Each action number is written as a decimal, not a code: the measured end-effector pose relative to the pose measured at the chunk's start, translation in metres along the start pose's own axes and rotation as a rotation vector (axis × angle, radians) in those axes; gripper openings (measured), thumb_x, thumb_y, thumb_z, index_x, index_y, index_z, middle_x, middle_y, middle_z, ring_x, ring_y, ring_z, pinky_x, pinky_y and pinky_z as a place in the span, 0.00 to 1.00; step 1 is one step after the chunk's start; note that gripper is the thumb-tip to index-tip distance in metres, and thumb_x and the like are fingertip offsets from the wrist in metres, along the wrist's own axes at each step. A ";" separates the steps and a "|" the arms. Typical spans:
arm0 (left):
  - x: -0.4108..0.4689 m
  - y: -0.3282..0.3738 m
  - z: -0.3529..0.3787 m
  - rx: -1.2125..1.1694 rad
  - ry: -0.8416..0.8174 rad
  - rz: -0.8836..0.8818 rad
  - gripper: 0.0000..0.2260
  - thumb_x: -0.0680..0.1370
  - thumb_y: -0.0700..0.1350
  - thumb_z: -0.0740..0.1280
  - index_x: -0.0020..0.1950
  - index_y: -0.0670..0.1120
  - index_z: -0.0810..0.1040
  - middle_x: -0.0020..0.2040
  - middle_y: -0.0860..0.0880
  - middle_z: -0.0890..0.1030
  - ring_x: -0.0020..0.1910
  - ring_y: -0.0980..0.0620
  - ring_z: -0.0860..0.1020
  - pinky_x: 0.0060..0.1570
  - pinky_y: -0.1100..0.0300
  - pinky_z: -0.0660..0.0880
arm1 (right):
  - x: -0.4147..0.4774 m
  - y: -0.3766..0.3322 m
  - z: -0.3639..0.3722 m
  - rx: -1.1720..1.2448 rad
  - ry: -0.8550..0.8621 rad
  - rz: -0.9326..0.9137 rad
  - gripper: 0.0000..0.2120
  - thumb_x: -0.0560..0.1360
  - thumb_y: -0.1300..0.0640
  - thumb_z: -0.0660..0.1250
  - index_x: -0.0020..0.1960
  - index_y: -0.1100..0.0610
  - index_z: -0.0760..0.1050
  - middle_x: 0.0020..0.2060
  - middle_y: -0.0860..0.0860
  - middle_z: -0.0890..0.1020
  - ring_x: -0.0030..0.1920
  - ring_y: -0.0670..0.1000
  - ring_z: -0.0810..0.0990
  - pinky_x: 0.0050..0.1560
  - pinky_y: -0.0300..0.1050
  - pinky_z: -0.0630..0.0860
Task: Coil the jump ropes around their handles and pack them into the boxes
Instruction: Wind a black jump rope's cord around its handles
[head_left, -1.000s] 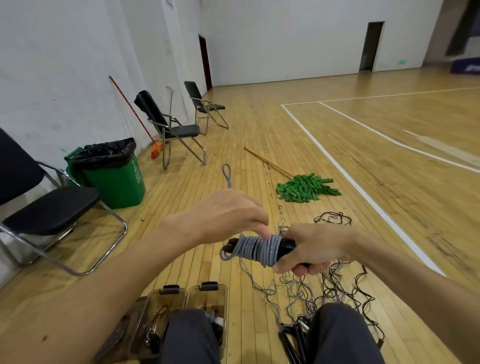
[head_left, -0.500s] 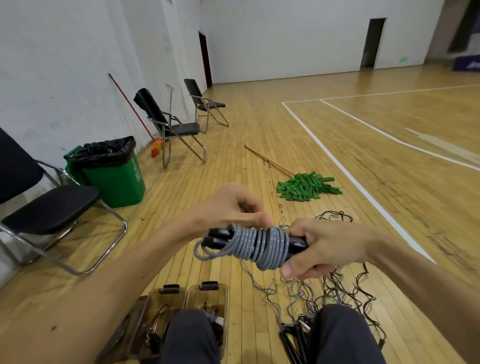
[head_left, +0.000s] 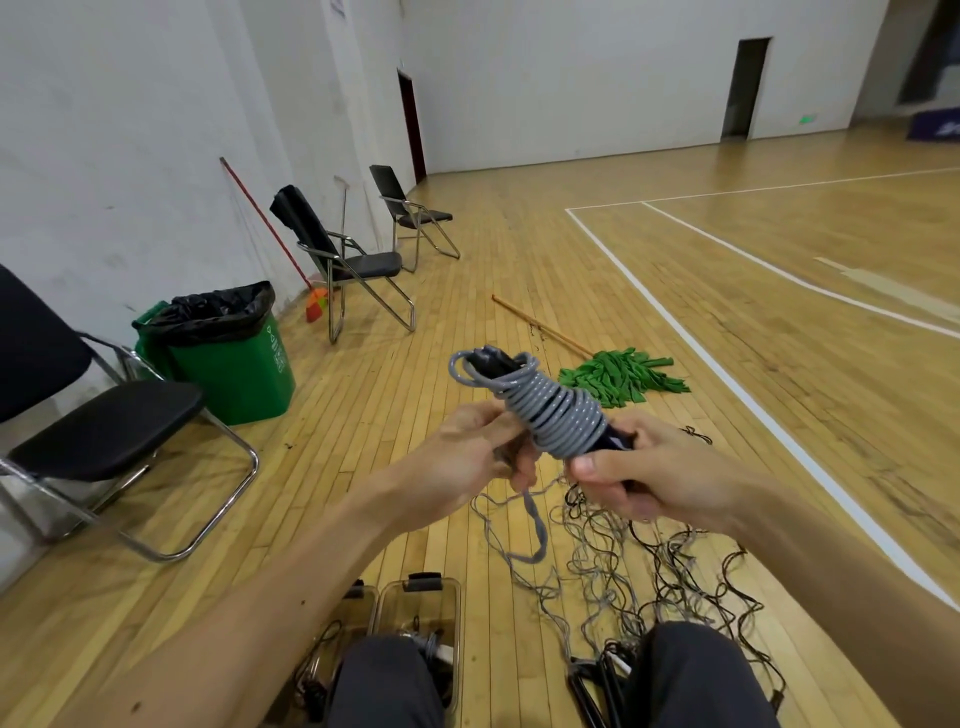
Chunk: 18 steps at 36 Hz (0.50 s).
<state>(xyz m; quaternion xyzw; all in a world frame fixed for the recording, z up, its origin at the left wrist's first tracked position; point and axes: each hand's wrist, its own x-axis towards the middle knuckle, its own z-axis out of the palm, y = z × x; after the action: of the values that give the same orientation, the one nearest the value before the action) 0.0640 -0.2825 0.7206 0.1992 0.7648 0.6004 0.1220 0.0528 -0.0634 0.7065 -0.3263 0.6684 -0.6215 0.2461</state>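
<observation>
A grey jump rope (head_left: 558, 415) is wound in many turns around its black handles (head_left: 491, 362), which tilt up to the left. My right hand (head_left: 639, 467) grips the lower end of the handles. My left hand (head_left: 472, 452) pinches the rope's free end just under the coil; a short grey loop (head_left: 537, 530) hangs below it. Two clear boxes (head_left: 447, 587) with black latches stand on the floor by my knees, with rope partly visible inside. Loose grey and black ropes (head_left: 649, 571) lie tangled on the floor in front of me.
A green mop (head_left: 621, 375) with a wooden stick lies ahead on the wooden floor. A green bin (head_left: 234, 364) with a black liner and three black folding chairs (head_left: 98, 426) line the left wall. My knees (head_left: 696, 675) fill the bottom edge.
The bundle has tipped from level to slanting up-left. My left hand moved from on top of the coil to below it, pulling the rope's end down into a hanging loop.
</observation>
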 end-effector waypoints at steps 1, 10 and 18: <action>-0.001 -0.001 0.001 -0.084 0.011 -0.020 0.12 0.84 0.45 0.56 0.50 0.41 0.75 0.34 0.50 0.74 0.33 0.51 0.72 0.44 0.55 0.77 | 0.000 0.001 -0.001 -0.018 0.021 0.011 0.14 0.73 0.49 0.73 0.45 0.60 0.75 0.30 0.49 0.73 0.26 0.47 0.65 0.25 0.38 0.61; 0.004 -0.007 0.005 -0.246 0.123 -0.216 0.08 0.85 0.41 0.57 0.54 0.40 0.76 0.38 0.48 0.71 0.30 0.57 0.67 0.25 0.66 0.64 | 0.003 0.007 0.000 -0.145 0.170 0.100 0.10 0.77 0.55 0.73 0.44 0.59 0.74 0.30 0.51 0.74 0.26 0.47 0.67 0.25 0.38 0.63; 0.005 -0.011 0.010 0.292 0.199 -0.225 0.08 0.85 0.42 0.59 0.51 0.47 0.77 0.40 0.48 0.75 0.33 0.58 0.73 0.27 0.65 0.70 | 0.014 0.015 0.009 -0.136 0.355 0.185 0.08 0.78 0.59 0.72 0.50 0.63 0.75 0.31 0.53 0.74 0.27 0.48 0.67 0.25 0.38 0.61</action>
<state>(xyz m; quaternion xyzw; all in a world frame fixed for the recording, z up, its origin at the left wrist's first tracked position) 0.0621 -0.2738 0.7079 0.0680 0.8693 0.4827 0.0818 0.0481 -0.0796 0.6923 -0.1646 0.7688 -0.5974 0.1580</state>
